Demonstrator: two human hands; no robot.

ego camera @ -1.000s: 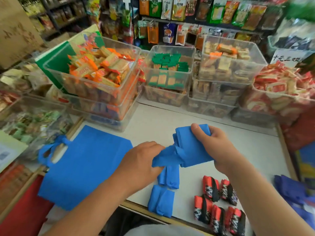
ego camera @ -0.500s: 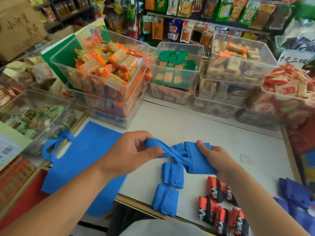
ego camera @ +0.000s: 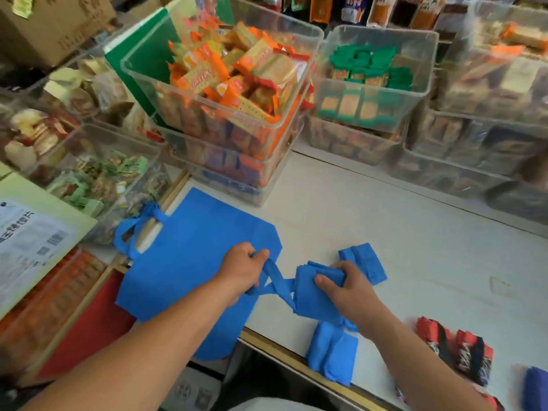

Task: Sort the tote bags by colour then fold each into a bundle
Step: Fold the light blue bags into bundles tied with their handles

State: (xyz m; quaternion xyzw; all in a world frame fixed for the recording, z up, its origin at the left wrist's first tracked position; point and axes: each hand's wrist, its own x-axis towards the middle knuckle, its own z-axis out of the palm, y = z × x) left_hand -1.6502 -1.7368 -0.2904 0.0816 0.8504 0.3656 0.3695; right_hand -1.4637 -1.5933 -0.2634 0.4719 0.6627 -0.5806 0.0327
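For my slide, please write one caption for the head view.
Right hand grips a folded blue fabric tote bag on the white table; left hand holds its blue strap handles.

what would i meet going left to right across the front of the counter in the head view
flat blue tote bag → left hand → folded blue bag → right hand → red-and-black bundles

Both bare forearms reached forward. Left grip (ego camera: 241,269) closed round strap (ego camera: 275,275), knuckles up. Right grip (ego camera: 347,287) clamped folded bag (ego camera: 310,301), thumb in front, fingers curled over top.
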